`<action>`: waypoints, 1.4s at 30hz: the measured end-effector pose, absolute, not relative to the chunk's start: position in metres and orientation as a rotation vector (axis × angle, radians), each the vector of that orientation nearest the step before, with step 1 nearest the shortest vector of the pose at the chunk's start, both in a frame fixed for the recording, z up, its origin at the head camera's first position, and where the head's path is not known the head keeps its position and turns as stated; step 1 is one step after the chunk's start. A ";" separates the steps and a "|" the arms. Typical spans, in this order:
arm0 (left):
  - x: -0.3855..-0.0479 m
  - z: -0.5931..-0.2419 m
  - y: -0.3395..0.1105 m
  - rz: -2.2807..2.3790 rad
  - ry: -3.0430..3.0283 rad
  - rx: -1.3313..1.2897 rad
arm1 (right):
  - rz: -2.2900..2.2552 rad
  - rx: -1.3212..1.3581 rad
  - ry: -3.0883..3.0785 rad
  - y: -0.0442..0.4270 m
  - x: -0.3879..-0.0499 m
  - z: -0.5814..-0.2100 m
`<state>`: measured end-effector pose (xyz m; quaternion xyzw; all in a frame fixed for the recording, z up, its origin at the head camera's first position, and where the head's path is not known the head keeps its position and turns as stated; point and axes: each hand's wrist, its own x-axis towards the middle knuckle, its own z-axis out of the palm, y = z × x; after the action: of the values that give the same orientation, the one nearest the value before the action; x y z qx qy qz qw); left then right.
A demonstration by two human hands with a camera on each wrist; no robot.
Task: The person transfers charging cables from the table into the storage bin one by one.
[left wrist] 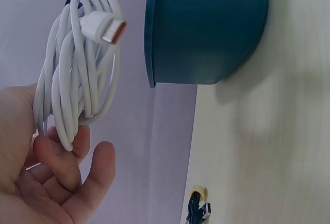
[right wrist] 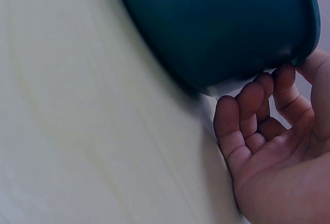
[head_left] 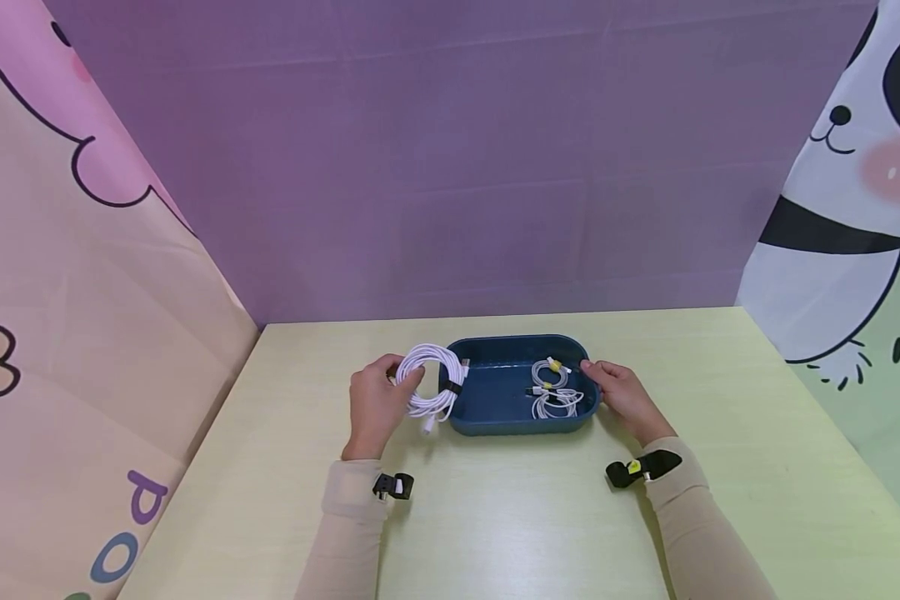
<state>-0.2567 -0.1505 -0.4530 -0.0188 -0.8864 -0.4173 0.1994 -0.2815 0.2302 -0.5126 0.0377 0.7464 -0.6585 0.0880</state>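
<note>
My left hand (head_left: 378,402) pinches a thick coil of white cable (head_left: 429,382) between thumb and fingers, at the left end of a dark blue tray (head_left: 495,427). A black band wraps the coil, and its orange-tipped plug (left wrist: 114,30) faces the left wrist camera. My right hand (head_left: 626,400) holds the tray's right end, thumb at the rim and fingertips against the outer wall (right wrist: 221,33). Inside the tray, on the right, lie two smaller white cable coils: one (head_left: 550,372) with a yellow tie towards the back, another (head_left: 558,403) nearer the front.
A pale wooden table (head_left: 510,517) lies under the tray. A black cable end with a metal plug (left wrist: 198,208) shows at the bottom of the left wrist view. Purple cloth (head_left: 457,167) hangs behind the table, with printed cloths at both sides.
</note>
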 end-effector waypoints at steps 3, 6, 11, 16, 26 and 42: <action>-0.256 -0.454 -0.150 -1.160 -2.471 -0.061 | -1.964 0.108 2.220 0.230 -0.281 -0.513; -0.256 -0.455 -0.148 -1.154 -2.461 -0.070 | -1.970 0.098 2.219 0.230 -0.281 -0.513; -0.256 -0.455 -0.146 -1.155 -2.455 -0.076 | -1.975 0.091 2.221 0.229 -0.281 -0.514; -0.256 -0.454 -0.145 -1.159 -2.453 -0.073 | -1.972 0.097 2.223 0.229 -0.281 -0.514; -0.254 -0.452 -0.140 -1.152 -2.427 -0.086 | -1.927 0.120 2.247 0.229 -0.280 -0.512; -0.256 -0.449 -0.135 -1.163 -2.428 -0.043 | -1.967 0.124 2.243 0.229 -0.283 -0.515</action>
<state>-0.2558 -0.1346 -0.4489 -0.0156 -0.8792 -0.4211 0.2225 -0.2828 0.2288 -0.5149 0.0414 0.7489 -0.6569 0.0778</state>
